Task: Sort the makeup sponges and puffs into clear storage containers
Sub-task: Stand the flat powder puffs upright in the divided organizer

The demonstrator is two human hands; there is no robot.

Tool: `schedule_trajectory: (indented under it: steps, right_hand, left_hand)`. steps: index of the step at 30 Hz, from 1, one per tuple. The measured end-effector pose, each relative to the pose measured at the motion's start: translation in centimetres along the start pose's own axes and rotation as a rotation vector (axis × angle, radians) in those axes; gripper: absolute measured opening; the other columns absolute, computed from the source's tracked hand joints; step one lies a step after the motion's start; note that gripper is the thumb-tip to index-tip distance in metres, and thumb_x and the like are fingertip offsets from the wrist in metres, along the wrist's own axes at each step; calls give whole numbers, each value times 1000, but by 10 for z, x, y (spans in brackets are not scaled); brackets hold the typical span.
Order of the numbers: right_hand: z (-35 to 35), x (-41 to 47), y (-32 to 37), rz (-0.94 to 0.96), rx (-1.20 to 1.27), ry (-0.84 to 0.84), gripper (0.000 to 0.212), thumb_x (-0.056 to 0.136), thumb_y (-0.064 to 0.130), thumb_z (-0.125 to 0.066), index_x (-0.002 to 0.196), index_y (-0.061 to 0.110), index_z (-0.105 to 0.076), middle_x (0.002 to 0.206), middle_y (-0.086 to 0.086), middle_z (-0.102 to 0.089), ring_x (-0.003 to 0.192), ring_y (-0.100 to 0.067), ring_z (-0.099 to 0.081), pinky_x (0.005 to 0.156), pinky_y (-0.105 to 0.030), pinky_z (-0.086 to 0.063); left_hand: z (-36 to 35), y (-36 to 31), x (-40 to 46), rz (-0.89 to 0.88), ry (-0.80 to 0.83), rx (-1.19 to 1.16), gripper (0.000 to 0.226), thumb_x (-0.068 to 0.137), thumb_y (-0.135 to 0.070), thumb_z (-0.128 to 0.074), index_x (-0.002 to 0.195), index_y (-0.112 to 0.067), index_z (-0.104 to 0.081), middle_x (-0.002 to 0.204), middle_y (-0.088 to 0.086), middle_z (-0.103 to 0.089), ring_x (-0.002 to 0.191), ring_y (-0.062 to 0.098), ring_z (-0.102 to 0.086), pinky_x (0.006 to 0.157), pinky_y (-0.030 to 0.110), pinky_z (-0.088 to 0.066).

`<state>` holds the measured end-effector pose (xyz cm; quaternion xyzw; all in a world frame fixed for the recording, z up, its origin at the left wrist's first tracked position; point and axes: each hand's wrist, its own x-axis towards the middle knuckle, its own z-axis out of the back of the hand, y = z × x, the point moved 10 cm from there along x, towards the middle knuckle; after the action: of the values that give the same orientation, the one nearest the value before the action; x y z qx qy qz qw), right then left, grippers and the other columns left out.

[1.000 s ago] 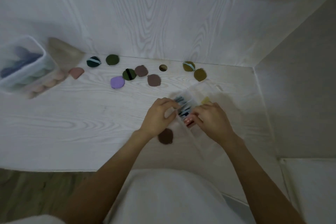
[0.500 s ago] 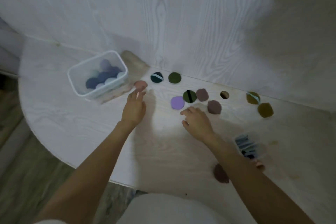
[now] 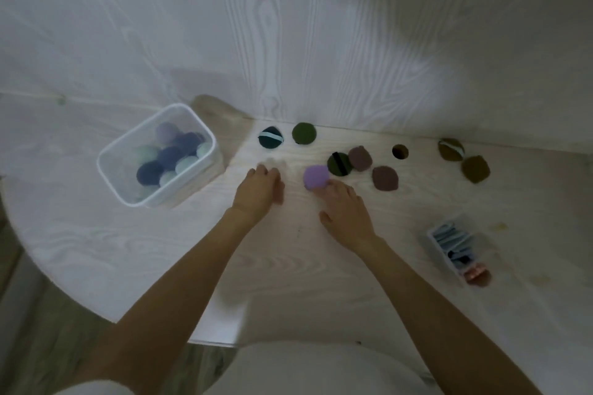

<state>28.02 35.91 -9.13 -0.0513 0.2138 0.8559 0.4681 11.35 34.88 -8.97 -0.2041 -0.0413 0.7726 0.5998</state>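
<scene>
table (image 3: 96, 234): pale wood grain, matt, smooth
wall (image 3: 288, 26): same whitish wood-grain finish
tub (image 3: 109, 170): clear plastic, bit glossy
puffs (image 3: 385, 178): soft fuzzy cloth, matt
lilac puff (image 3: 314, 176): velvety
small box (image 3: 441, 244): clear plastic
</scene>
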Motion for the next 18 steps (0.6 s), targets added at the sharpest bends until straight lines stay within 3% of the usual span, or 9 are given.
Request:
schedule_trajectory:
  steps: [4, 6, 9, 12, 15, 18]
  right_hand:
    - [3, -34, -20, -24, 216, 4, 47, 91, 24, -53, 137, 21, -41, 146, -9, -32, 131, -28, -33, 107, -39, -32]
    - [19, -57, -27, -2, 377, -113, 40, 91, 24, -57, 130, 20, -50, 135, -5, -47, 120, -23, -46, 101, -38, -39]
    - [64, -99, -40, 2, 569, -379, 26, 88, 20, -63, 113, 15, -62, 109, 2, -64, 95, -5, -55, 87, -25, -44]
    - [107, -143, -59, 40, 571, -550, 10, 85, 13, -66, 95, 14, -68, 89, 9, -65, 78, -1, -54, 76, -23, -46]
    - [139, -190, -104, -2, 470, -674, 5, 82, 15, -67, 86, 13, -69, 81, 9, -65, 70, -4, -55, 69, -14, -43]
    - [155, -229, -167, -128, 400, -723, 3, 83, 15, -68, 86, 15, -69, 84, 7, -66, 73, -9, -58, 70, -14, -41]
  left_hand:
    - [-10, -30, -36, -7, -32, -233, 23, 87, -22, -60, 102, -6, -59, 101, 15, -58, 91, 30, -55, 79, 35, -44]
    - [-3, -52, -54, 6, -41, -392, 22, 86, -30, -63, 96, -10, -62, 94, 7, -61, 83, 22, -58, 73, 30, -45]
    - [17, -118, -85, -211, -64, -536, 11, 84, -19, -67, 92, -13, -64, 88, 2, -63, 75, 12, -59, 70, 26, -50]
    - [30, -184, -111, -417, -110, -589, 14, 82, -10, -69, 95, -14, -65, 87, 0, -61, 75, 5, -56, 68, 13, -47]
    - [24, -234, -119, -469, -166, -636, 20, 83, -9, -67, 102, -14, -63, 94, 0, -61, 84, 6, -56, 74, 12, -45]
    - [-5, -287, -121, -586, -160, -427, 18, 79, -12, -67, 97, -15, -66, 97, 4, -62, 87, 17, -56, 76, 16, -39]
